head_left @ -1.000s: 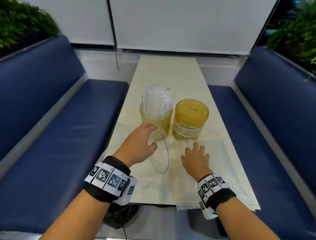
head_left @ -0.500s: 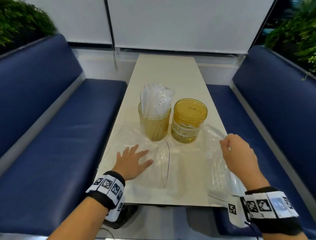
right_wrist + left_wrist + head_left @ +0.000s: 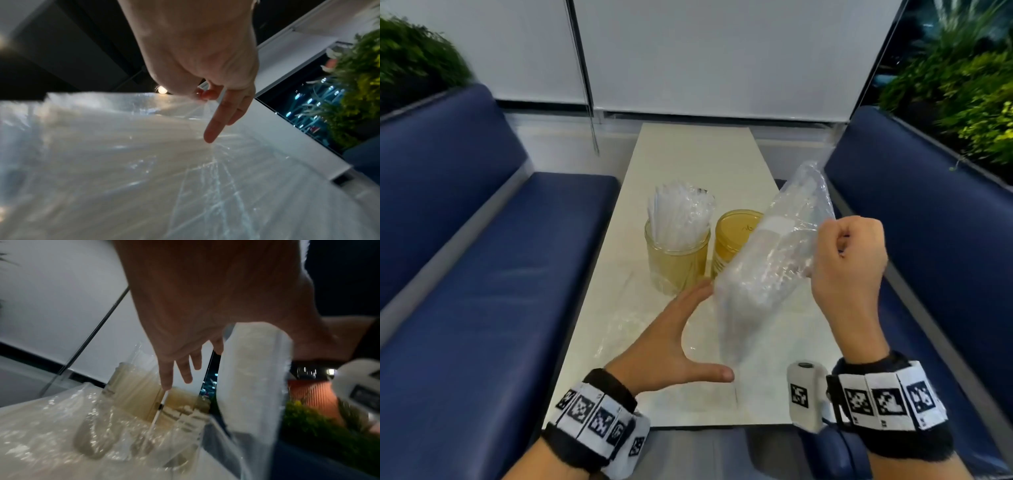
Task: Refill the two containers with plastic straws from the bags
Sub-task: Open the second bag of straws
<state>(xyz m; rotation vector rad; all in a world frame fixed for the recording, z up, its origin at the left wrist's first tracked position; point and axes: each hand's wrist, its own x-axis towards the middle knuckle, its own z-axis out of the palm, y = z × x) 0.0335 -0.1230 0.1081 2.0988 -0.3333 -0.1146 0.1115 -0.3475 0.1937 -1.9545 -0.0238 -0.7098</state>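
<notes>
Over the table (image 3: 688,164), right-hand fingers (image 3: 859,233) pinch the straw bag (image 3: 763,274).

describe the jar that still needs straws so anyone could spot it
On the long cream table between the blue benches stand two amber glass jars. It is the right-hand jar, partly behind the lifted clear plastic bag; unlike its straw-filled neighbour, no straws rise above its rim.

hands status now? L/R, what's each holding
Left hand: open, fingers straight, holding nothing, beside the bag's lower end.
Right hand: closed, gripping the clear plastic bag of white straws, lifted off the table.
</notes>
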